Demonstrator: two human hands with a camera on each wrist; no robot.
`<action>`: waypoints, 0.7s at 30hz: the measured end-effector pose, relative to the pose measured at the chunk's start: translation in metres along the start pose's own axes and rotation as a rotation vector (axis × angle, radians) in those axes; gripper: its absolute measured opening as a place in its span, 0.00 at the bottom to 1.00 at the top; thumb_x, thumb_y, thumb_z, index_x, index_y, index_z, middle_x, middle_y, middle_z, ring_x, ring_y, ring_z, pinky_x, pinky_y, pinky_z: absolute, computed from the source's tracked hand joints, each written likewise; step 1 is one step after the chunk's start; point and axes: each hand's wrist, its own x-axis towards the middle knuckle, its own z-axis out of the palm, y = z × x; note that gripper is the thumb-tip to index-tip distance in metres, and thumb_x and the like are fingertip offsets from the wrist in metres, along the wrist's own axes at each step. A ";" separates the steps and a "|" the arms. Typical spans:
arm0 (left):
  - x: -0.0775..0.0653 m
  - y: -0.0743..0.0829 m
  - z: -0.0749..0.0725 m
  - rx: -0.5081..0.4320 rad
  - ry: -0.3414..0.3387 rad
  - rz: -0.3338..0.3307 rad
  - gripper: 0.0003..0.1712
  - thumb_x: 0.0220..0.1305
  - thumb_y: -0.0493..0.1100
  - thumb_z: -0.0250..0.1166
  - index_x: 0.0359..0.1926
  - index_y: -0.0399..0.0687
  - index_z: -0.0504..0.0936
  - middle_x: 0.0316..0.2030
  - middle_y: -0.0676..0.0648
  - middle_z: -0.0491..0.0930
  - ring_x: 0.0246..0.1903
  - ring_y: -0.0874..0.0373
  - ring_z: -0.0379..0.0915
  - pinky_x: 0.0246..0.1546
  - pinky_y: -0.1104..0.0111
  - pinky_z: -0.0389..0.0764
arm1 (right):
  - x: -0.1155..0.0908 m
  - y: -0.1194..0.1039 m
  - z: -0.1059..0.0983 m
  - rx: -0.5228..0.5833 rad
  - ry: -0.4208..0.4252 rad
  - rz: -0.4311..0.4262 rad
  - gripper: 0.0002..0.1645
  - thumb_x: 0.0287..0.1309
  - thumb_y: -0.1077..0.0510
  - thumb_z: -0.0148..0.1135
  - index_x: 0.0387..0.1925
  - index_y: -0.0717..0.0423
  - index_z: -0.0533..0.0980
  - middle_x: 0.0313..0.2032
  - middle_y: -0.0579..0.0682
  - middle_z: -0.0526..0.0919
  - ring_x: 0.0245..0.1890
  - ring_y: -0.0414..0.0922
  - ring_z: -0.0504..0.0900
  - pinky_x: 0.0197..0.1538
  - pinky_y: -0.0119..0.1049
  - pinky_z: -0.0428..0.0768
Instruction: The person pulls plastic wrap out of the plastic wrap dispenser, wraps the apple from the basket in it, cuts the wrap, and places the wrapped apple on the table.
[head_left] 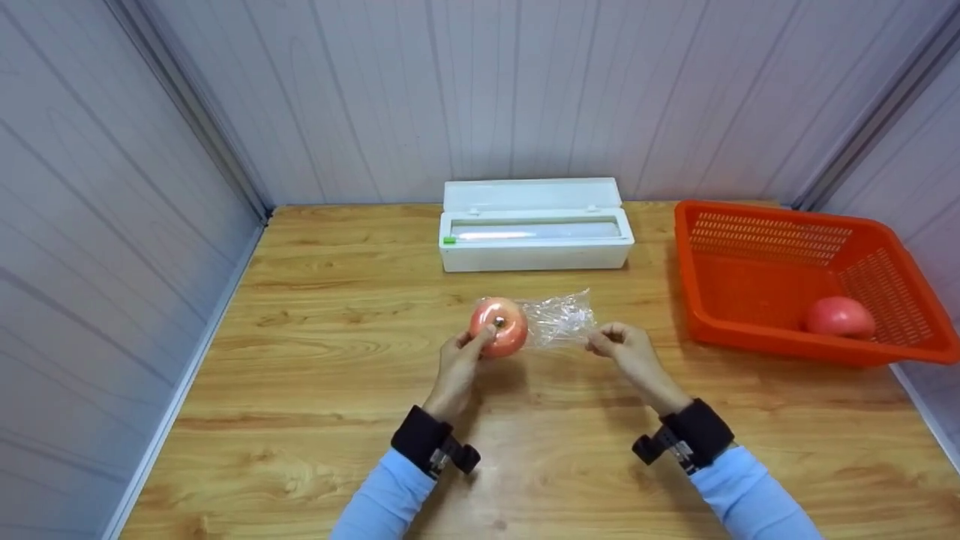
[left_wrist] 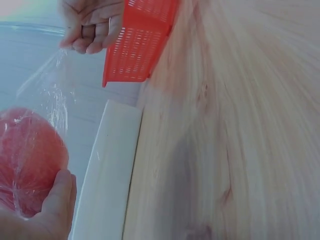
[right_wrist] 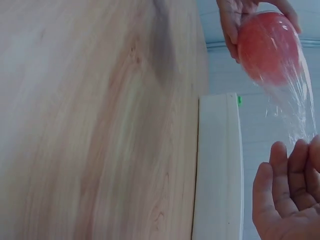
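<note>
Head view: orange basket (head_left: 757,281) w/ loose apple (head_left: 840,316), base hidden. White box (head_left: 536,259), lid (head_left: 532,195) up, w/ roll (head_left: 540,231). L hand (head_left: 456,367) grips wrapped apple (head_left: 505,331) over table (head_left: 315,420), in front of box; R hand (head_left: 632,356) pinches clear film (head_left: 559,319). L-wrist view: wrapped apple cut off.

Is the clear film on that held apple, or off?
On: creased clear film lies over the apple, its end pinched by the right hand.

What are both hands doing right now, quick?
Left hand: holding an apple covered in clear plastic wrap.
Right hand: pinching the loose end of that wrap.
</note>
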 end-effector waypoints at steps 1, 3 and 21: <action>0.000 0.000 0.001 -0.011 0.002 0.002 0.19 0.58 0.46 0.62 0.42 0.33 0.77 0.31 0.50 0.79 0.35 0.61 0.72 0.45 0.69 0.70 | 0.000 0.000 -0.002 0.017 -0.014 0.006 0.06 0.59 0.62 0.56 0.30 0.61 0.75 0.28 0.46 0.80 0.32 0.38 0.79 0.43 0.28 0.79; 0.000 -0.001 0.002 -0.023 -0.003 0.009 0.20 0.57 0.46 0.62 0.43 0.32 0.76 0.32 0.50 0.79 0.35 0.60 0.72 0.46 0.68 0.71 | 0.000 0.002 -0.007 0.068 -0.062 0.026 0.07 0.60 0.61 0.55 0.32 0.63 0.75 0.30 0.48 0.80 0.33 0.39 0.79 0.46 0.31 0.79; -0.013 -0.008 -0.004 0.022 -0.125 -0.011 0.23 0.55 0.46 0.63 0.46 0.34 0.74 0.39 0.46 0.78 0.39 0.61 0.74 0.46 0.68 0.75 | 0.010 0.000 -0.008 0.593 -0.345 0.240 0.46 0.62 0.32 0.35 0.64 0.65 0.51 0.43 0.50 0.76 0.39 0.42 0.78 0.48 0.35 0.78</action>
